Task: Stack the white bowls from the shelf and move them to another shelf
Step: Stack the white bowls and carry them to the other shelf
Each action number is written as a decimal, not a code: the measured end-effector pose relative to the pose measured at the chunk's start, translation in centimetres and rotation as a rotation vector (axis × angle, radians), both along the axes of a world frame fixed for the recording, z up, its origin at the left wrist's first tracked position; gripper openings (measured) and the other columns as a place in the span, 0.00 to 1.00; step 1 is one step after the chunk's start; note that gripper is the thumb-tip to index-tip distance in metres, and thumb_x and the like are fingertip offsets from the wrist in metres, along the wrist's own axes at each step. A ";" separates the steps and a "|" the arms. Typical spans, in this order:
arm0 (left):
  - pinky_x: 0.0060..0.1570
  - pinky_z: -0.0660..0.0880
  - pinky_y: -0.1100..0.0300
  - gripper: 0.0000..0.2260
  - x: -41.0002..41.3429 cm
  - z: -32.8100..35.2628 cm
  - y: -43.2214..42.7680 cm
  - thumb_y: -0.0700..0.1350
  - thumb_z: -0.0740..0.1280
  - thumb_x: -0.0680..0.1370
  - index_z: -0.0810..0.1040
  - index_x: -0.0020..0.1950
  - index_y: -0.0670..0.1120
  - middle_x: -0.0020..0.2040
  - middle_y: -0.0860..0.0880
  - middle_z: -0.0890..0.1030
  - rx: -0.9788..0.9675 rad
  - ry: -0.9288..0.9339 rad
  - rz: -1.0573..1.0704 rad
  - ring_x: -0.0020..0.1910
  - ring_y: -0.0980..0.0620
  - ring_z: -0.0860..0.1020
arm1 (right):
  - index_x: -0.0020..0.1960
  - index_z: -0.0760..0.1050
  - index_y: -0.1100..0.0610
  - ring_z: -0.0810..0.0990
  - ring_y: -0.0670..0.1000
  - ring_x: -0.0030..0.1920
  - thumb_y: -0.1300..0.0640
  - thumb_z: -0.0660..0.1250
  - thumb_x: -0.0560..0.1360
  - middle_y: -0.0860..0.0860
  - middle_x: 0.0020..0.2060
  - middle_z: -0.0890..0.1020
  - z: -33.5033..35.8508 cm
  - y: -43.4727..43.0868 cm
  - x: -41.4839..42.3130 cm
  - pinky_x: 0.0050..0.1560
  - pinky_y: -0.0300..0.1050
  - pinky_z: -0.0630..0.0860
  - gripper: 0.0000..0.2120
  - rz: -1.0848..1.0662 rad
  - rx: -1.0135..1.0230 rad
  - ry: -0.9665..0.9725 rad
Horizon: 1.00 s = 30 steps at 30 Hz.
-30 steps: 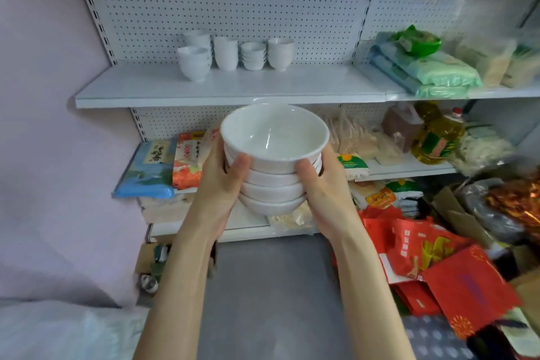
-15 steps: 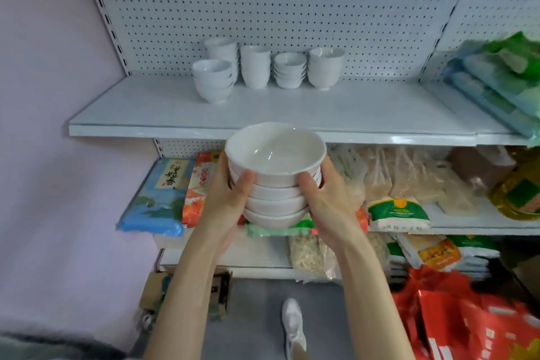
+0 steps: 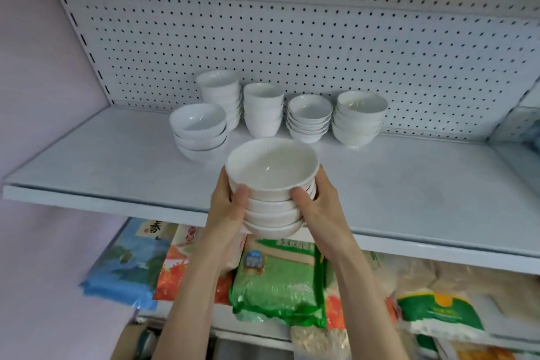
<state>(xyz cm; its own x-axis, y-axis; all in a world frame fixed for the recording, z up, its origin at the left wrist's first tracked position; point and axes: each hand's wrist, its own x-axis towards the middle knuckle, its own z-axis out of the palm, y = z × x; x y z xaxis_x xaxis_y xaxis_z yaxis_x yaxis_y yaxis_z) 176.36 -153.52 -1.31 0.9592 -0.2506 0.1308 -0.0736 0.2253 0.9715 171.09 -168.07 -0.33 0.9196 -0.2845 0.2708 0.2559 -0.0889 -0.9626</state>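
Far left, a pink wall point(image 3: 43, 96) is seen, with a blue bag point(image 3: 125, 266) laid low beside it. Above that, a white shelf point(image 3: 117, 161) is backed by a pegboard point(image 3: 292, 38). Five piles of white crockery are parked at the back of it: a short pile point(image 3: 198, 131) set a bit forward, then a tall pile point(image 3: 222, 96), a pile of cups point(image 3: 263, 109), a small pile point(image 3: 309, 118) and a wide pile point(image 3: 359, 118). Nearer the camera, a stack of four white bowls point(image 3: 271, 184) is held up at the shelf's front edge; whether it's touching the shelf can't be told. It's gripped from both sides: the left hand point(image 3: 226, 207) is wrapped on one side, the right hand point(image 3: 324, 207) on the other, fingers clamped on the stack with thumbs pressed on the near side. A green bag point(image 3: 280, 280) is seen underneath, and a white-and-green bag point(image 3: 438, 310) further right.
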 end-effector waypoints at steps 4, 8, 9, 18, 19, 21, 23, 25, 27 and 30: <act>0.52 0.77 0.62 0.39 4.2 -1.3 -1.3 0.74 0.70 0.56 0.72 0.60 0.55 0.53 0.59 0.82 0.015 0.035 0.010 0.56 0.59 0.79 | 0.63 0.70 0.44 0.78 0.38 0.57 0.45 0.69 0.64 0.37 0.54 0.81 -1.1 -1.0 4.1 0.54 0.30 0.72 0.27 -0.008 0.014 0.034; 0.51 0.77 0.66 0.41 7.9 -2.2 -1.9 0.75 0.72 0.52 0.72 0.58 0.55 0.54 0.59 0.80 0.032 0.027 0.012 0.54 0.63 0.79 | 0.65 0.70 0.48 0.79 0.40 0.57 0.46 0.69 0.64 0.39 0.54 0.82 -2.2 -1.7 7.4 0.53 0.31 0.72 0.29 -0.033 0.016 0.056; 0.49 0.76 0.68 0.40 8.6 -2.4 -2.0 0.73 0.73 0.52 0.72 0.58 0.56 0.54 0.60 0.80 0.037 0.023 0.013 0.55 0.63 0.79 | 0.65 0.70 0.49 0.79 0.40 0.57 0.46 0.69 0.64 0.39 0.54 0.82 -2.5 -1.8 8.0 0.53 0.31 0.73 0.30 -0.040 0.019 0.063; 0.53 0.72 0.70 0.46 12.4 -3.3 -2.1 0.74 0.71 0.57 0.69 0.66 0.48 0.60 0.55 0.78 0.044 -0.077 -0.002 0.58 0.64 0.77 | 0.62 0.70 0.51 0.78 0.33 0.52 0.50 0.65 0.61 0.35 0.50 0.82 -4.2 -2.3 12.0 0.50 0.26 0.71 0.29 -0.053 0.018 0.099; 0.53 0.72 0.70 0.45 12.6 -3.4 -2.0 0.74 0.71 0.57 0.69 0.66 0.49 0.59 0.57 0.79 0.043 -0.077 -0.002 0.58 0.64 0.77 | 0.62 0.70 0.51 0.78 0.33 0.53 0.50 0.65 0.61 0.35 0.50 0.82 -4.4 -2.2 12.2 0.50 0.26 0.71 0.29 -0.049 0.015 0.102; 0.53 0.72 0.71 0.42 13.0 -3.5 -1.9 0.72 0.72 0.58 0.69 0.65 0.50 0.57 0.60 0.80 0.037 -0.081 -0.005 0.58 0.65 0.77 | 0.63 0.70 0.51 0.78 0.34 0.53 0.50 0.65 0.62 0.36 0.51 0.82 -4.7 -2.2 12.7 0.50 0.26 0.71 0.29 -0.044 0.000 0.108; 0.53 0.72 0.72 0.42 13.2 -3.6 -1.8 0.72 0.71 0.60 0.68 0.65 0.50 0.58 0.58 0.80 0.022 -0.081 -0.009 0.58 0.66 0.76 | 0.64 0.69 0.54 0.78 0.35 0.54 0.50 0.65 0.62 0.37 0.51 0.82 -4.9 -2.1 13.0 0.51 0.27 0.72 0.31 -0.035 -0.018 0.115; 0.54 0.71 0.73 0.41 13.4 -3.5 -1.8 0.72 0.71 0.60 0.68 0.65 0.49 0.60 0.56 0.77 0.012 -0.096 -0.006 0.58 0.67 0.76 | 0.65 0.69 0.56 0.78 0.35 0.54 0.50 0.65 0.62 0.37 0.52 0.82 -5.2 -2.3 13.3 0.51 0.28 0.72 0.32 -0.027 -0.037 0.121; 0.55 0.71 0.72 0.41 13.5 -3.5 -1.9 0.71 0.71 0.61 0.68 0.65 0.49 0.61 0.55 0.76 -0.004 -0.102 -0.012 0.59 0.66 0.76 | 0.66 0.68 0.57 0.78 0.35 0.55 0.50 0.65 0.63 0.36 0.52 0.82 -5.3 -2.4 13.6 0.52 0.28 0.72 0.32 -0.018 -0.048 0.133; 0.57 0.70 0.70 0.40 13.7 -3.5 -2.2 0.70 0.71 0.62 0.67 0.66 0.49 0.60 0.58 0.79 0.002 -0.108 -0.030 0.61 0.64 0.75 | 0.69 0.66 0.60 0.77 0.36 0.58 0.49 0.65 0.64 0.36 0.55 0.81 -5.0 -2.9 13.8 0.54 0.28 0.71 0.34 0.013 -0.071 0.159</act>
<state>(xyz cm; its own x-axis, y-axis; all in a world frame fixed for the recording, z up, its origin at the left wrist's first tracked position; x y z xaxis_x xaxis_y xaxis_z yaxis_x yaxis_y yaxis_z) 190.09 -155.68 -4.79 0.9317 -0.2792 0.2322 -0.1708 0.2273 0.9587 184.85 -170.95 -5.30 0.9560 -0.2577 0.1402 0.1022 -0.1553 -0.9826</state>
